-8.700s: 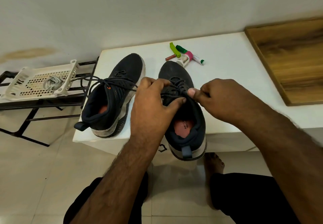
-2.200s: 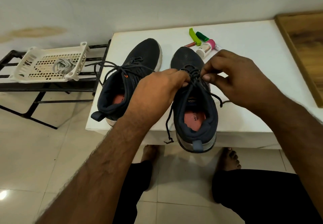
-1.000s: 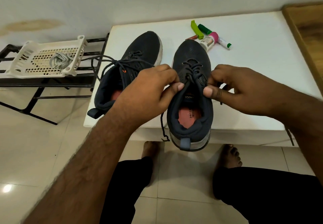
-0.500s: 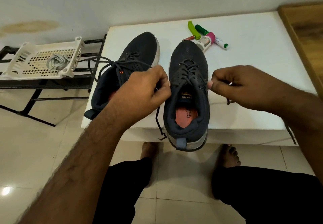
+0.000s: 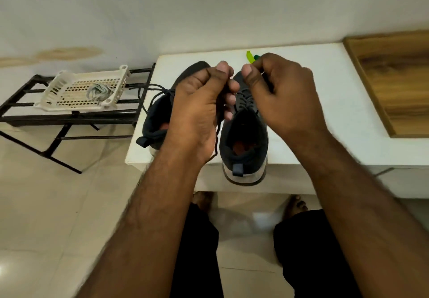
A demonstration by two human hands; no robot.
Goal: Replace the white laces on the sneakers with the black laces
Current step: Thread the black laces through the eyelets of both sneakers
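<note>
Two dark sneakers stand on a white table (image 5: 325, 116). The right sneaker (image 5: 243, 142) has its heel over the front edge and is threaded with a black lace (image 5: 246, 99). My left hand (image 5: 199, 102) pinches one end of that lace, whose tail hangs down past my wrist. My right hand (image 5: 281, 93) pinches the other end; both hands are raised above the shoe's tongue, thumbs close together. The left sneaker (image 5: 157, 121) is partly hidden behind my left hand, its black lace loose. The white laces (image 5: 99, 91) lie bunched in a white basket (image 5: 58, 98).
The basket sits on a black metal rack (image 5: 60, 121) left of the table. Green markers (image 5: 251, 56) peek out behind my right hand. A wooden board (image 5: 394, 77) lies at the table's right. My knees and bare feet are below the table edge.
Both hands have lifted and come together above the right sneaker, pulling the lace ends upward. Half a second ago they were apart at the shoe's sides.
</note>
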